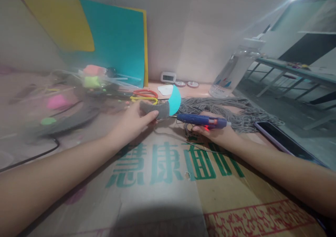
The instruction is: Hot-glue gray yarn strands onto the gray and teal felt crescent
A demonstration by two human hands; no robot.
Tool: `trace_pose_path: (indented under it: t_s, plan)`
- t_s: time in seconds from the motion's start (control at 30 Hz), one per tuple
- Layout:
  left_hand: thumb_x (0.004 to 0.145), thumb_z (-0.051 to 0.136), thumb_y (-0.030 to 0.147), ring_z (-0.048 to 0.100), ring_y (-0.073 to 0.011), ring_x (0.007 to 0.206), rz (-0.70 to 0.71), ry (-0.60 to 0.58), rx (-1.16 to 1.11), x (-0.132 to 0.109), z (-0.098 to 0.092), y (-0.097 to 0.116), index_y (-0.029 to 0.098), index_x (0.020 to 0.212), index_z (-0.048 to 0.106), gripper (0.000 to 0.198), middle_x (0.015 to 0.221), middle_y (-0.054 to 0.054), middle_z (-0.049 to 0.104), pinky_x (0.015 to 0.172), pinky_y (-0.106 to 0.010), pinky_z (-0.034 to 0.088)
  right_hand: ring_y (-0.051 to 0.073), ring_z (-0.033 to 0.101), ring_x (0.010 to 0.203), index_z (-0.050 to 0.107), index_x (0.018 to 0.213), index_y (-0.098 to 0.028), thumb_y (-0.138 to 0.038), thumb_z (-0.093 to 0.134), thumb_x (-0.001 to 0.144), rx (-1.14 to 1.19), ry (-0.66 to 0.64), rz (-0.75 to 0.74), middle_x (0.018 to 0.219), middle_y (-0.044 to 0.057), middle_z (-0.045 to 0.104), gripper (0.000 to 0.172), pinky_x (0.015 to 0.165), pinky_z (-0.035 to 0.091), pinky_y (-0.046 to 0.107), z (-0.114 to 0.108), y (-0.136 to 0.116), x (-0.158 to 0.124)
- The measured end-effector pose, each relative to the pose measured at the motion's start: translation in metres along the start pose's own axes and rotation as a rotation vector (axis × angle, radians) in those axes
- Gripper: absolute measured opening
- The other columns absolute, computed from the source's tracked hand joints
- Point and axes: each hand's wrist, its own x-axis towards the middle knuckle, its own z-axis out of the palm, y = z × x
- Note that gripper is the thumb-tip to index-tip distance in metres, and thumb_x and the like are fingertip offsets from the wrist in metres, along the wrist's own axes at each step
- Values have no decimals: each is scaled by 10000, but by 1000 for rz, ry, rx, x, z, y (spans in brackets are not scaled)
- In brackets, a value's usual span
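So, mid-frame, the left hand (139, 117) pinches a curved turquoise piece (174, 100) part-wrapped in grey cord (163, 111), probably to steady it for the dark-blue plastic glue gun (194, 119) in the right hand (219, 134).

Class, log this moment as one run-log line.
left hand: holds grey-and-turquoise piece | right hand: holds glue gun, nozzle close to piece | nearby: grey cord, phone

Item Positions

Cardboard (168, 202) lies at the front. In the left hand (138, 116): craft piece (162, 110). In the right hand (219, 134): glue gun (193, 119), pointing left toward the craft piece. Scissors (147, 91) lie behind the left hand. Yarn (236, 113) lies behind the glue gun, before the bottle (232, 71). The phone (285, 141) lies right of the right hand. The clock (168, 77) stands behind the scissors, left of the bottle.
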Motion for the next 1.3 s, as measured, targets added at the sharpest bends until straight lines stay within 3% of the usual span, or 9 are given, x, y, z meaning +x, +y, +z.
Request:
trace_pose_path:
  t_s: [0.37, 0.63, 1.3]
  plan:
    - [793, 665, 371, 630, -184, 697, -6, 8, -16, 1, 1, -1, 171, 1008, 582, 305, 810, -29, 672, 658, -306, 491, 134, 529, 538, 507, 653, -219, -395, 694, 761, 43, 13, 1, 584, -20, 562, 278, 505, 418, 249, 0, 1, 0]
    - [792, 669, 380, 621, -166, 659, -25, 7, -44, 2, 2, -3, 168, 971, 529, 310, 784, -14, 648, 633, -297, 494, 138, 549, 560, 540, 677, -204, -418, 700, 759, 92, 10, -8, 607, -8, 587, 280, 513, 435, 245, 1, 4, 0]
    - [782, 679, 382, 622, -158, 651, -43, 7, -50, 1, 2, -1, 160, 982, 524, 337, 767, -14, 648, 620, -281, 500, 125, 517, 527, 481, 650, -216, -352, 694, 755, 117, 8, 4, 583, -21, 557, 273, 502, 418, 240, 1, 1, -1]
